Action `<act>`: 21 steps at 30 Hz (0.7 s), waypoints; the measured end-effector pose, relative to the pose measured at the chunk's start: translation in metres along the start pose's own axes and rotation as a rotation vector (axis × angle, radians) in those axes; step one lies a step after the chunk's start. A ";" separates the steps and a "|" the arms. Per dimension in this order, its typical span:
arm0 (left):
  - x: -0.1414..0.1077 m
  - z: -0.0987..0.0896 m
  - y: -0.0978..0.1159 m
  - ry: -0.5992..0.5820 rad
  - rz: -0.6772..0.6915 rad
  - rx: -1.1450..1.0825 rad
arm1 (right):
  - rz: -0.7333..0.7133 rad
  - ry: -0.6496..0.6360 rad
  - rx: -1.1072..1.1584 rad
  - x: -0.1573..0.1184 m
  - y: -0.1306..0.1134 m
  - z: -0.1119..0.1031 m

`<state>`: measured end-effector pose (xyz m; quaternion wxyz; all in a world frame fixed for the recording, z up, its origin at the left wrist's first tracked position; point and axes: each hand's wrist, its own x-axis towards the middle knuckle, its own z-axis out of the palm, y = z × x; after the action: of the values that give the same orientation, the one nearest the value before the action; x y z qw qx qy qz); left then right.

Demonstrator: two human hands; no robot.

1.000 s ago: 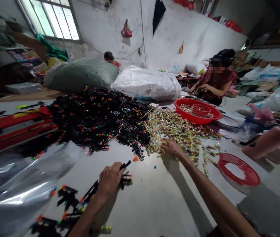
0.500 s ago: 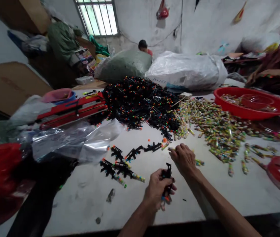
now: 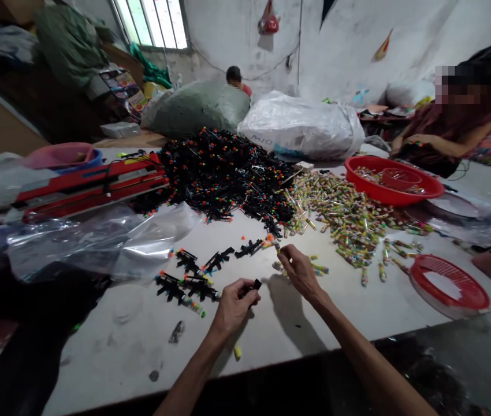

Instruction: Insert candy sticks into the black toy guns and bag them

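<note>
My left hand point(image 3: 234, 306) is closed around a black toy gun point(image 3: 257, 284); just one end shows past the thumb, the rest hidden by the fingers. Farther forward, my right hand point(image 3: 298, 268) is raised above the table, fingertips pinched on a small pale-yellow candy tube point(image 3: 277, 246). Loose candy tubes point(image 3: 320, 269) lie beside and beneath that hand. Left of my hands several black toy guns point(image 3: 215, 261) lie on the white table point(image 3: 124, 341), and a candy-filled tube point(image 3: 193, 306) sticks out from one. A small yellow piece point(image 3: 237, 351) lies near the front edge.
A heap of black toy guns point(image 3: 223, 173) stands at the back, beside a pile of candy tubes point(image 3: 349, 216). Red basins point(image 3: 395, 193) and a red basket point(image 3: 449, 283) are on the right. Clear plastic bags point(image 3: 128, 242) cover the left. A co-worker point(image 3: 449, 127) sits at the far right.
My right hand has lifted from the tabletop with a tube in its fingertips. My left hand has turned, hiding more of the gun. The yellow piece now shows, and the view has swung right.
</note>
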<state>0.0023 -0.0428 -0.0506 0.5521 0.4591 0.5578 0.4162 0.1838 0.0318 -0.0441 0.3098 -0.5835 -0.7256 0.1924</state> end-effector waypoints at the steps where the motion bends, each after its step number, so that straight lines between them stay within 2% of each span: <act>1: 0.000 0.001 0.000 -0.006 0.039 0.095 | 0.069 -0.015 0.171 -0.004 0.000 0.000; 5: 0.000 0.007 0.003 -0.028 0.112 0.299 | 0.366 -0.117 0.762 -0.011 0.003 -0.002; 8: -0.002 0.011 0.008 -0.045 0.151 0.357 | 0.466 -0.296 1.005 -0.023 0.000 -0.007; 10: -0.005 0.011 0.011 -0.072 0.162 0.402 | 0.467 -0.409 1.047 -0.036 -0.006 -0.011; 12: -0.010 0.011 0.012 -0.106 0.172 0.449 | 0.441 -0.456 1.016 -0.049 -0.013 -0.017; 16: -0.020 0.007 0.016 -0.157 0.262 0.541 | 0.373 -0.491 0.908 -0.065 -0.019 -0.028; 21: -0.028 0.001 0.022 -0.169 0.379 0.718 | 0.336 -0.513 0.842 -0.070 -0.019 -0.036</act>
<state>0.0035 -0.0647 -0.0225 0.3144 0.7497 0.5258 0.2503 0.2032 -0.0436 -0.0212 0.2949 -0.4510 -0.5342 0.6514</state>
